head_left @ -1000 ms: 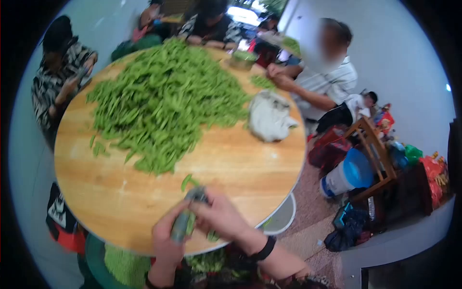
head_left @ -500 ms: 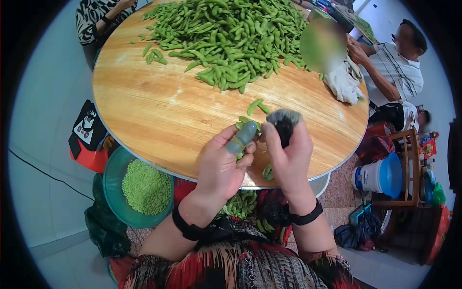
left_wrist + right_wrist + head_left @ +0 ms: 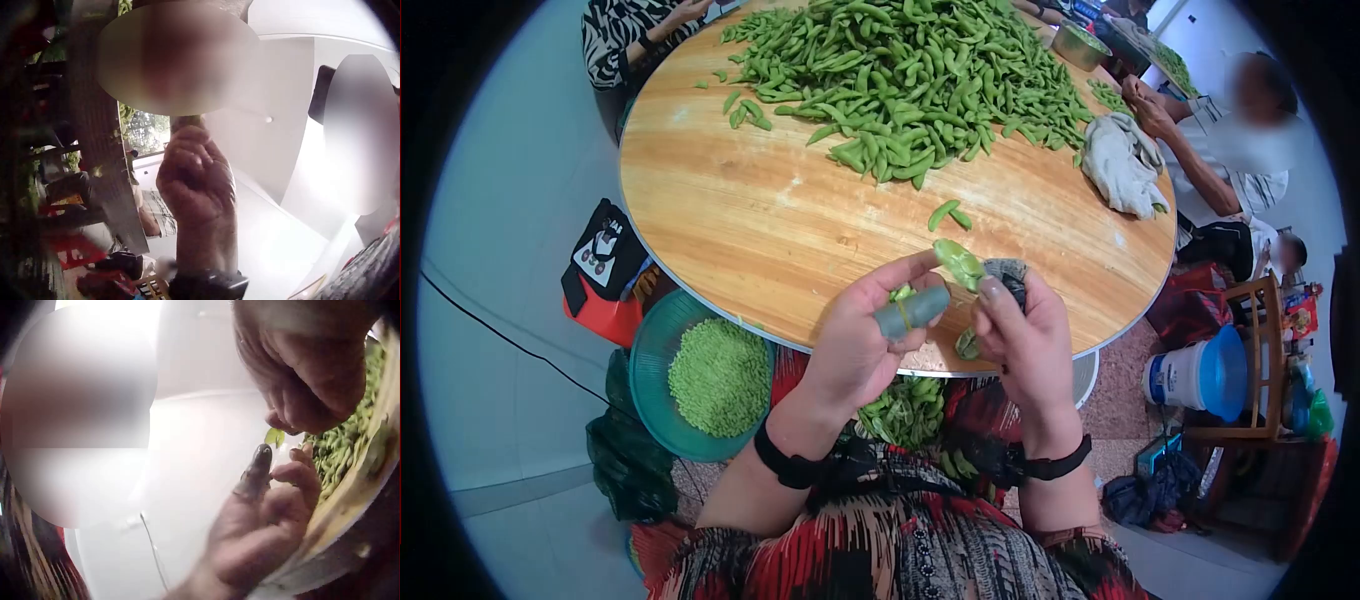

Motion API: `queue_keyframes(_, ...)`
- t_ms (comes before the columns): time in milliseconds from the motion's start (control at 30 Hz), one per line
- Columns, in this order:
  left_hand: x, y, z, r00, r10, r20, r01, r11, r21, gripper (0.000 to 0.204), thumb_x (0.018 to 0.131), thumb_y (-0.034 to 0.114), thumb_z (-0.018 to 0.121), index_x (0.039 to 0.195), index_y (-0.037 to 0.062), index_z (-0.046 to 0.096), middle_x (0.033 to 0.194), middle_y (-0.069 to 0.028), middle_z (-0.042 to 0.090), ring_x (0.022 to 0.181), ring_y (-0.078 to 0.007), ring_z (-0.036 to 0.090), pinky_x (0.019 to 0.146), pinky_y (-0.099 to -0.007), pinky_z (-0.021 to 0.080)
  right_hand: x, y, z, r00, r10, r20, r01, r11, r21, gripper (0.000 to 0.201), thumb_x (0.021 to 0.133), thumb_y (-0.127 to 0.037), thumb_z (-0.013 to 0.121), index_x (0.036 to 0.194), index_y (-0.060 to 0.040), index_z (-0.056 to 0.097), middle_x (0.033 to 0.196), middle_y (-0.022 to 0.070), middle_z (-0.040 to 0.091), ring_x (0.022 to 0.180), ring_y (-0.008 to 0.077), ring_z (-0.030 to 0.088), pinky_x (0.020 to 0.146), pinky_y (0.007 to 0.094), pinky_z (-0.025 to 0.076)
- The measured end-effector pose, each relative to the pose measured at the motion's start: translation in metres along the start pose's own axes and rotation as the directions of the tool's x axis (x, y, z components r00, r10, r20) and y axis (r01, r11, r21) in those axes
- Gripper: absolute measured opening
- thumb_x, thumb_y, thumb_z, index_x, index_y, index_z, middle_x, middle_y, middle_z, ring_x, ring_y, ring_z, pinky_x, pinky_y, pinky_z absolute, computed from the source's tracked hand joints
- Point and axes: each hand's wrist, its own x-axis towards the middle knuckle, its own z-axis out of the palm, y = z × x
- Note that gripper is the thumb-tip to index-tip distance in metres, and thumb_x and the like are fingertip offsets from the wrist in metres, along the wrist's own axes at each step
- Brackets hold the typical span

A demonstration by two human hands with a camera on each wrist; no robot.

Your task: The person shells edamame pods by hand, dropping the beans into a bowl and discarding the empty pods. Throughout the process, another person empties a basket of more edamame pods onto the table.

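In the head view my right hand pinches a split, flattened edamame pod between its bare thumb and a forefinger in a dark grey cover. My left hand is close on the left, its forefinger reaching the pod's edge. A grey-green thumb cover with a yellow band caps its thumb. Green edamame peeks out behind that thumb, the other fingers curled around. Another pod shows beside the right fingers at the table's near edge. The left wrist view shows the curled left hand.
A large heap of edamame pods covers the far side of the round table. Two loose pods lie before the hands. A white cloth is at right. A teal basket of shelled beans stands lower left. A person sits at right.
The head view has tilted down and steadied. Half a second ago the hands were close together over the pod; now the right hand has drawn it up, opened flat, between the hands.
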Motion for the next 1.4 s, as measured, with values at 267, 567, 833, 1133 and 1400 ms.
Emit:
queue_keyframes(267, -0.007, -0.014, 0.004, 0.982, 0.169, -0.085, -0.146, 0.962, 0.229, 0.016, 0.084, 0.005, 0.056, 0.099, -0.0008, 0.059, 0.082, -0.0032, 0.06, 0.058, -0.002, 0.045, 0.044, -0.014, 0.027, -0.011, -0.009, -0.005, 0.86, 0.363, 0.358, -0.452, 0.868, 0.207, 0.019, 0.095, -0.021, 0.044, 0.084, -0.0055, 0.049, 0.061, -0.0041, 0.046, 0.048, 0.0019, 0.035, 0.043, 0.0173, 0.028)
queue_keyframes(567, -0.014, -0.02, 0.017, 0.958, 0.263, -0.113, -0.19, 0.879, 0.438, 0.013, 0.08, -0.001, 0.056, 0.094, 0.0003, 0.058, 0.08, -0.0025, 0.059, 0.064, -0.004, 0.05, 0.05, -0.0149, 0.035, -0.008, -0.005, -0.018, 0.78, 0.359, 0.512, -0.56, 0.765, 0.317, 0.017, 0.096, -0.018, 0.039, 0.09, -0.005, 0.048, 0.064, 0.0003, 0.047, 0.045, 0.0019, 0.03, 0.039, 0.0154, 0.024)
queue_keyframes(833, -0.014, -0.027, 0.011, 0.968, 0.244, 0.064, -0.25, 0.894, 0.372, 0.011, 0.083, 0.008, 0.062, 0.092, 0.0018, 0.058, 0.083, -0.0011, 0.058, 0.07, -0.0068, 0.054, 0.064, -0.0213, 0.047, -0.006, 0.005, -0.02, 0.741, 0.323, 0.588, -0.643, 0.591, 0.487, 0.014, 0.094, -0.014, 0.045, 0.097, -0.0032, 0.053, 0.065, 0.0013, 0.051, 0.042, 0.0045, 0.036, 0.038, 0.0177, 0.03)
queue_keyframes(1133, -0.001, -0.028, 0.008, 0.919, 0.37, -0.134, -0.272, 0.844, 0.462, 0.016, 0.078, -0.004, 0.062, 0.091, 0.0025, 0.055, 0.084, 0.0009, 0.052, 0.066, -0.0017, 0.05, 0.051, -0.0122, 0.037, -0.005, -0.003, 0.009, 0.983, -0.167, 0.075, 0.183, 0.858, -0.479, 0.01, 0.086, -0.008, 0.056, 0.086, 0.0021, 0.057, 0.061, 0.0047, 0.054, 0.059, 0.0051, 0.047, 0.053, 0.0238, 0.041)
queue_keyframes(1400, 0.001, -0.007, 0.01, 0.919, 0.393, -0.01, -0.29, 0.694, 0.659, 0.019, 0.074, -0.006, 0.062, 0.091, 0.0011, 0.058, 0.081, 0.0013, 0.055, 0.07, -0.0035, 0.052, 0.056, -0.014, 0.042, 0.005, 0.001, -0.005, 0.84, 0.415, 0.351, -0.528, 0.776, 0.345, 0.026, 0.093, -0.02, 0.047, 0.075, -0.0026, 0.054, 0.064, -0.002, 0.052, 0.049, 0.0059, 0.039, 0.044, 0.0219, 0.032)
